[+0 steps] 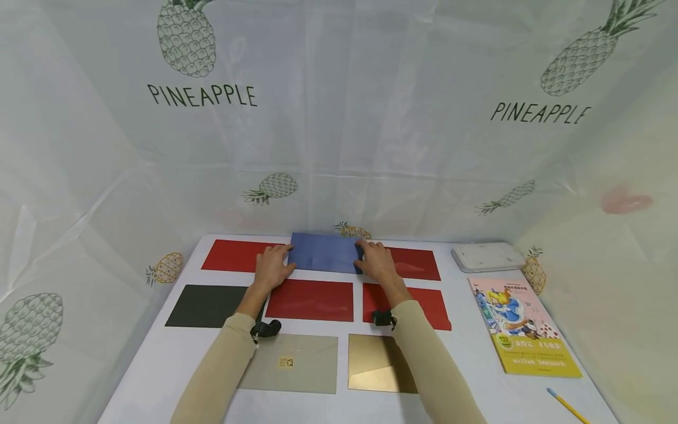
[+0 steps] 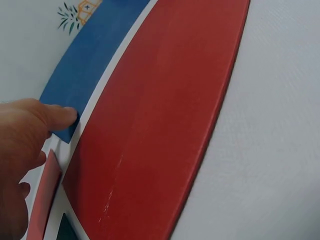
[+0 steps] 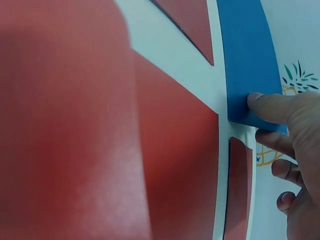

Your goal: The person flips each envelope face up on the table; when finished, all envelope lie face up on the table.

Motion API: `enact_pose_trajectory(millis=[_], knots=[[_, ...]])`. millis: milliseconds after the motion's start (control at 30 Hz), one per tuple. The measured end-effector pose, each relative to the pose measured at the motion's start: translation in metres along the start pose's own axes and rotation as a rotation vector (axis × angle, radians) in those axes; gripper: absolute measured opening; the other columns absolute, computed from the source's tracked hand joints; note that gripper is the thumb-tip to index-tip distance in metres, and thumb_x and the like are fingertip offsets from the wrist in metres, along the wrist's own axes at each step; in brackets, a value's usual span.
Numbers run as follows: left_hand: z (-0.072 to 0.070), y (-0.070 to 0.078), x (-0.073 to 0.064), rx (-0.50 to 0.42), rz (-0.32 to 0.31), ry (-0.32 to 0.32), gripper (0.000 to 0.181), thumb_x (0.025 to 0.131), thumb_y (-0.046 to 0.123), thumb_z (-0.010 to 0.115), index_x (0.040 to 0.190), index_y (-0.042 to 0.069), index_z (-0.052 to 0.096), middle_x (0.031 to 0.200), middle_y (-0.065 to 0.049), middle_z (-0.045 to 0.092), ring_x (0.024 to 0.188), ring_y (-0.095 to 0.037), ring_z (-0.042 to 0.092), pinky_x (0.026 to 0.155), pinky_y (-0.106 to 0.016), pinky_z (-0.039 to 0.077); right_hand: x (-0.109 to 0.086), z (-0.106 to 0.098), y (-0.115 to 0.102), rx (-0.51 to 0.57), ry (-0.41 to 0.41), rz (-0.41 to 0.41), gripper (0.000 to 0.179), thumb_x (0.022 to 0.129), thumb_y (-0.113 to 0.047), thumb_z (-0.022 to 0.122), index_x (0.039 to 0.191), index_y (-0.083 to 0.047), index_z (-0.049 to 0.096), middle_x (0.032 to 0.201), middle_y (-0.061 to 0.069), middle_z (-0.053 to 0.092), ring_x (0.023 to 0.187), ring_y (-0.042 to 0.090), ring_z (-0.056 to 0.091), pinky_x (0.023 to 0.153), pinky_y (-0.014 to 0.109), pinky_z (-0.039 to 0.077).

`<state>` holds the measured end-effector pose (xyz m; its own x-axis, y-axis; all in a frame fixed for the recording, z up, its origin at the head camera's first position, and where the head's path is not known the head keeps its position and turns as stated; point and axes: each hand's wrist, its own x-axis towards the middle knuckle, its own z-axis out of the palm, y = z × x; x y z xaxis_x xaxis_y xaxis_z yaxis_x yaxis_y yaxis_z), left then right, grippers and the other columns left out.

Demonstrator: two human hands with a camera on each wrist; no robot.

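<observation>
A flat blue envelope (image 1: pixel 325 253) lies across the middle of the back row, its short ends between my two hands. My left hand (image 1: pixel 272 268) grips the left end, with the thumb (image 2: pixel 62 117) on the near corner. At the other end my right hand (image 1: pixel 377 261) pinches the edge, thumb (image 3: pixel 260 102) on top and the index finger below. A dark shadow shows along that right end. Red envelopes flank it, one to the left (image 1: pixel 230 255) and one to the right (image 1: pixel 415 263). Directly in front lies another red envelope (image 1: pixel 309 300).
A dark green envelope (image 1: pixel 203 306), a red one (image 1: pixel 431 306), a grey one with a small yellow sticker (image 1: pixel 307 377) and a gold one (image 1: pixel 373 359) lie nearer. On the right are a white case (image 1: pixel 487 257), a picture book (image 1: pixel 524 330) and a yellow pencil (image 1: pixel 572 409). A pineapple-print curtain (image 1: pixel 339 118) hangs behind.
</observation>
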<state>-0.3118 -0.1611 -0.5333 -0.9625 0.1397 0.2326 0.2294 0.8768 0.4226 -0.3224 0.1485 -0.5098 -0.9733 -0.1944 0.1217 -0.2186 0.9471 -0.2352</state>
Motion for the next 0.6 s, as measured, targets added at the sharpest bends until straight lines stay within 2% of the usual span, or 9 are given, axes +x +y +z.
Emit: enact_pose_trajectory(millis=[233, 400, 600], knots=[[0.0005, -0.0044, -0.0006, 0.006, 0.009, -0.018, 0.052, 0.09, 0.031, 0.073, 0.137, 0.014, 0.063, 0.142, -0.015, 0.058, 0.122, -0.036, 0.05, 0.092, -0.054, 0.037, -0.0024, 0.0012, 0.0007, -0.04, -0.039, -0.009, 0.051, 0.092, -0.037, 0.073, 0.138, -0.017, 0.061, 0.135, 0.012, 0.061, 0.121, 0.034, 0.054, 0.099, 0.054, 0.045], [0.002, -0.006, -0.002, 0.022, 0.025, -0.031, 0.042, 0.091, 0.032, 0.072, 0.129, 0.014, 0.069, 0.138, -0.014, 0.061, 0.118, -0.035, 0.052, 0.089, -0.053, 0.039, -0.0043, 0.0025, 0.0013, -0.021, -0.078, -0.003, 0.041, 0.094, -0.035, 0.071, 0.13, -0.017, 0.068, 0.136, 0.012, 0.058, 0.126, 0.034, 0.052, 0.102, 0.054, 0.044], [0.0022, -0.006, -0.0025, 0.023, 0.032, -0.032, 0.041, 0.092, 0.032, 0.072, 0.128, 0.014, 0.07, 0.137, -0.013, 0.061, 0.118, -0.035, 0.052, 0.088, -0.052, 0.039, -0.0042, 0.0041, 0.0012, -0.006, -0.083, -0.006, 0.039, 0.094, -0.034, 0.071, 0.128, -0.016, 0.069, 0.135, 0.012, 0.058, 0.125, 0.033, 0.053, 0.103, 0.054, 0.044]])
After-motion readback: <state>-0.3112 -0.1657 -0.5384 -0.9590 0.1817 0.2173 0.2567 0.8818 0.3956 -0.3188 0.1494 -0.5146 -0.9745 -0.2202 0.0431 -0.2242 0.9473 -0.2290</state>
